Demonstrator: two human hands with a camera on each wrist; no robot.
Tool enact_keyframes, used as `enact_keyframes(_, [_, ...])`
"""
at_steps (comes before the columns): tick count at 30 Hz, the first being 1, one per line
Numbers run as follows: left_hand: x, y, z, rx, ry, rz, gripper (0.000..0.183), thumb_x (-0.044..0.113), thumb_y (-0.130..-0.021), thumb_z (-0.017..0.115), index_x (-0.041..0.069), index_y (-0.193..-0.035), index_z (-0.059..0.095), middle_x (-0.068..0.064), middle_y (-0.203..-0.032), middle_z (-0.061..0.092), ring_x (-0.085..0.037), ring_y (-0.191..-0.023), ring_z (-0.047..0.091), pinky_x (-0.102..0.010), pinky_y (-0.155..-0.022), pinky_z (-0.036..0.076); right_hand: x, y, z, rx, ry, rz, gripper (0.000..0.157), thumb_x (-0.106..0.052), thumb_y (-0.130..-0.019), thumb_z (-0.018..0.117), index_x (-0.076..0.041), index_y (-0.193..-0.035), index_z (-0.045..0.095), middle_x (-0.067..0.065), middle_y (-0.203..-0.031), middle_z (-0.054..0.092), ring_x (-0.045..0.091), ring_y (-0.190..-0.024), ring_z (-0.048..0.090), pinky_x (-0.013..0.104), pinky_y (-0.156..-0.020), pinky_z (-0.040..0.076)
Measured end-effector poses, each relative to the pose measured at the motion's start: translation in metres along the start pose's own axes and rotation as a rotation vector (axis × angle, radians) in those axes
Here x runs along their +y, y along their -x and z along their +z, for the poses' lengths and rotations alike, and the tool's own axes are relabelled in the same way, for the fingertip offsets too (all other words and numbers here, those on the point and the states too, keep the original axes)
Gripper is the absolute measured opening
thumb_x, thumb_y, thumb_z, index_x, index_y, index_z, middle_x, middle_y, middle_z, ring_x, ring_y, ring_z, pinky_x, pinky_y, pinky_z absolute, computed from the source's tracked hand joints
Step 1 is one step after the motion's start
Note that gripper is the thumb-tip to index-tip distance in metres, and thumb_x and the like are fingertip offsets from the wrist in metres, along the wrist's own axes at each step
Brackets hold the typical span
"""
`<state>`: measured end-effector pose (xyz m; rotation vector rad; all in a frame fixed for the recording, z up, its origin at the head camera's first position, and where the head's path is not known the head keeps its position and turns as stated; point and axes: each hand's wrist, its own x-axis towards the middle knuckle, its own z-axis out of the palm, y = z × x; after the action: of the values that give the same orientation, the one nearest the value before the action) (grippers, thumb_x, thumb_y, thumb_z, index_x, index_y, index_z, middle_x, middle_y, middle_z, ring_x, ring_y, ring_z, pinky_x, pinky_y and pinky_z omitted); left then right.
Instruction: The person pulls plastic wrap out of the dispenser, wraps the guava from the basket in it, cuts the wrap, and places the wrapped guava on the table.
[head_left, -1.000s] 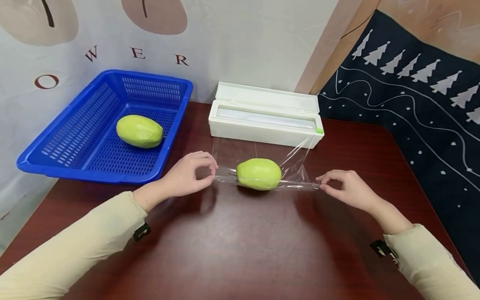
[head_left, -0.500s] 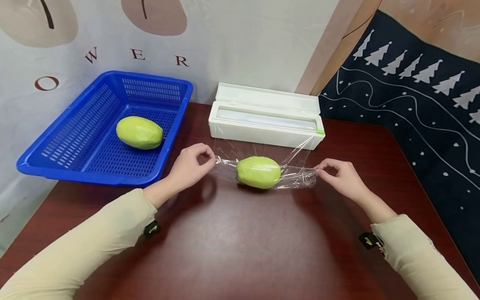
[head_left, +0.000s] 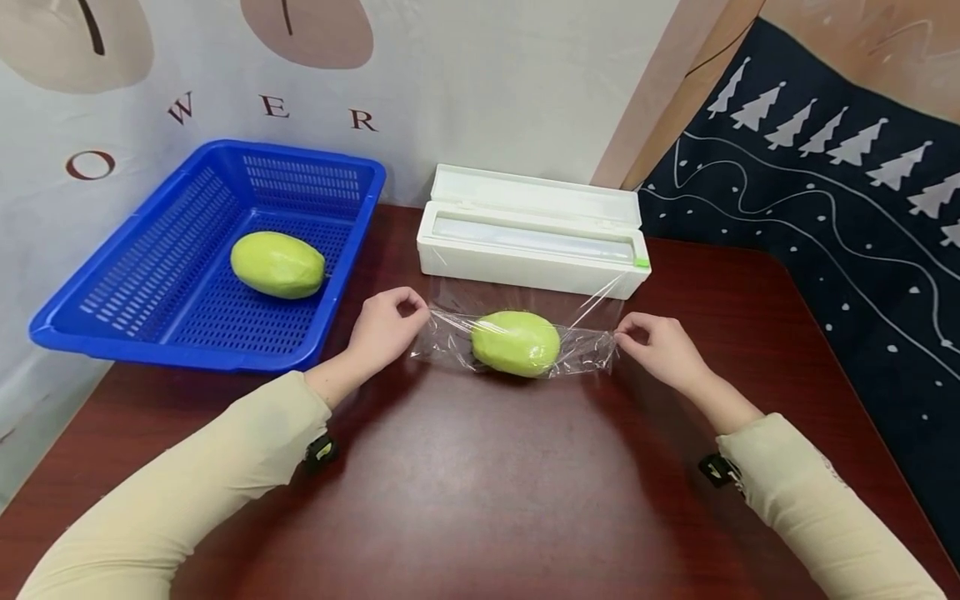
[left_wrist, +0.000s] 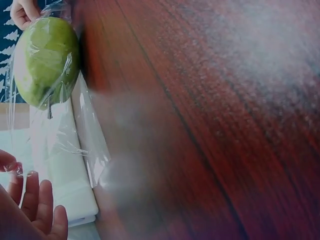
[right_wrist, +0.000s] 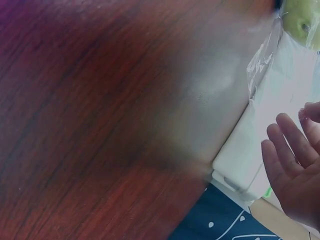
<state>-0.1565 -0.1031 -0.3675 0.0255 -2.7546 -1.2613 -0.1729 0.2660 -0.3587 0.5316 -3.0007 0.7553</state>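
A green, oval fruit, papaya-like [head_left: 515,343], lies on the table with clear plastic wrap [head_left: 588,350] drawn over its top. The left hand [head_left: 386,329] pinches the wrap's edge between thumb and index finger, left of the fruit. On the other side the right hand [head_left: 663,350] pinches the opposite corner the same way. Behind the fruit stands a white wrap dispenser box [head_left: 532,271] with its lid raised, and the film still runs from it to the fruit. In the left wrist view the film clings to the fruit [left_wrist: 47,62], whose short stem shows.
At the left a blue plastic basket [head_left: 356,233] holds a second green fruit [head_left: 277,265]. The dark red wooden table [head_left: 480,492] extends toward the person. A pale wall cloth and a dark cloth [head_left: 795,217] with white trees hang behind.
Both hands have lifted the film's edge up and back over the fruit, and the right hand has come inward. The film's front part now covers the fruit. Basket and box have not moved.
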Motion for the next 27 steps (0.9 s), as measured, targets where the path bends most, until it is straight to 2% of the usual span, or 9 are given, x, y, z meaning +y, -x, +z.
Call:
enact_keyframes(7, [0.001, -0.001, 0.004, -0.015, -0.046, -0.057, 0.013, 0.025, -0.080, 0.057, 0.015, -0.081, 0.065, 0.002, -0.056, 0.051, -0.019, -0.060, 0.049, -0.029, -0.056, 0.038, 0.005, -0.001, 0.003, -0.070, 0.026, 0.021, 0.006, -0.013, -0.087, 0.061, -0.010, -0.087, 0.066, 0.006, -0.080, 0.067, 0.016, -0.063, 0.047, 0.030, -0.065, 0.040])
enact_keyframes(12, [0.003, -0.005, 0.007, -0.014, -0.046, -0.076, 0.015, 0.026, -0.080, 0.056, 0.014, -0.082, 0.066, -0.005, -0.066, 0.061, -0.022, -0.070, 0.055, -0.030, -0.061, 0.042, 0.006, -0.002, 0.005, -0.104, 0.049, 0.032, 0.007, -0.014, -0.087, 0.061, -0.009, -0.087, 0.065, 0.003, -0.069, 0.062, 0.014, -0.056, 0.042, 0.029, -0.061, 0.039])
enact_keyframes(15, [0.003, -0.008, 0.009, -0.015, -0.043, -0.082, 0.015, 0.025, -0.080, 0.055, 0.014, -0.082, 0.066, -0.005, -0.070, 0.064, -0.022, -0.072, 0.056, -0.030, -0.063, 0.042, 0.006, -0.003, 0.006, -0.116, 0.057, 0.036, 0.008, -0.015, -0.087, 0.060, -0.009, -0.087, 0.065, 0.003, -0.067, 0.061, 0.014, -0.055, 0.043, 0.029, -0.062, 0.040])
enact_keyframes(18, [0.004, -0.011, 0.010, -0.022, -0.031, -0.091, 0.015, 0.024, -0.080, 0.055, 0.013, -0.082, 0.066, -0.004, -0.066, 0.061, -0.021, -0.068, 0.054, -0.028, -0.060, 0.041, 0.005, -0.003, 0.005, -0.108, 0.079, 0.041, 0.009, -0.012, -0.086, 0.058, -0.008, -0.090, 0.065, 0.007, -0.074, 0.065, 0.018, -0.061, 0.050, 0.034, -0.065, 0.043])
enact_keyframes(20, [0.004, -0.012, 0.012, -0.027, -0.021, -0.092, 0.015, 0.023, -0.079, 0.055, 0.013, -0.082, 0.066, -0.003, -0.063, 0.058, -0.021, -0.065, 0.053, -0.027, -0.059, 0.039, -0.001, 0.001, 0.005, -0.061, 0.104, 0.033, 0.015, -0.007, -0.085, 0.055, -0.006, -0.097, 0.064, 0.013, -0.087, 0.067, 0.024, -0.073, 0.056, 0.039, -0.069, 0.046])
enact_keyframes(22, [0.004, -0.013, 0.013, -0.030, -0.011, -0.088, 0.016, 0.022, -0.079, 0.054, 0.011, -0.082, 0.066, -0.003, -0.063, 0.057, -0.020, -0.065, 0.052, -0.027, -0.059, 0.039, -0.012, 0.005, 0.007, 0.021, 0.112, -0.018, 0.026, -0.003, -0.083, 0.053, -0.003, -0.108, 0.062, 0.017, -0.105, 0.065, 0.030, -0.092, 0.058, 0.046, -0.078, 0.048])
enact_keyframes(24, [0.004, -0.014, 0.013, -0.034, -0.006, -0.081, 0.017, 0.020, -0.079, 0.053, 0.010, -0.082, 0.066, -0.004, -0.065, 0.058, -0.021, -0.066, 0.052, -0.026, -0.059, 0.038, -0.028, 0.010, 0.010, 0.090, 0.116, -0.147, 0.037, -0.003, -0.083, 0.055, 0.000, -0.120, 0.057, 0.020, -0.124, 0.057, 0.034, -0.113, 0.052, 0.050, -0.090, 0.044])
enact_keyframes(25, [0.004, -0.014, 0.014, -0.036, -0.006, -0.084, 0.017, 0.020, -0.079, 0.053, 0.010, -0.082, 0.065, -0.005, -0.067, 0.059, -0.021, -0.067, 0.052, -0.026, -0.059, 0.038, -0.035, 0.012, 0.013, 0.100, 0.123, -0.230, 0.043, -0.005, -0.084, 0.057, 0.001, -0.126, 0.053, 0.020, -0.130, 0.053, 0.035, -0.120, 0.048, 0.052, -0.096, 0.041])
enact_keyframes(27, [0.005, -0.014, 0.014, -0.046, -0.008, -0.092, 0.017, 0.021, -0.080, 0.053, 0.010, -0.083, 0.066, -0.006, -0.072, 0.062, -0.021, -0.070, 0.053, -0.026, -0.060, 0.038, -0.049, 0.017, 0.021, 0.054, 0.162, -0.393, 0.054, -0.016, -0.086, 0.061, -0.001, -0.136, 0.045, 0.019, -0.141, 0.044, 0.036, -0.130, 0.040, 0.053, -0.105, 0.033])
